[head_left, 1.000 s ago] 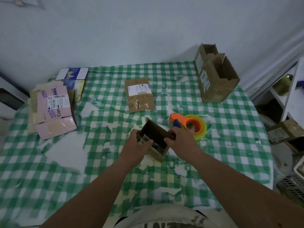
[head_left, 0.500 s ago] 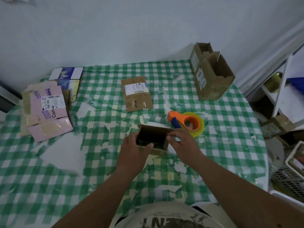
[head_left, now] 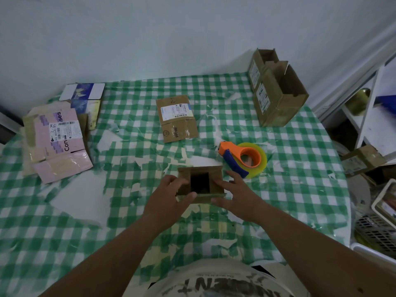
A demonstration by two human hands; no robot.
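Two hands brace the box (head_left: 205,198) for closing: left hand (head_left: 169,196) fingers grasp its flap, and right hand (head_left: 234,195) fingers, seemingly flat, press the opposite one. The tape dispenser (head_left: 228,147) lies just beyond the box, handy for sealing.

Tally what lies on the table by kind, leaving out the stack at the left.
Open boxes: 3 (small box, two tall boxes)
Flat box: 1
Tape dispenser: 1
Total: 5
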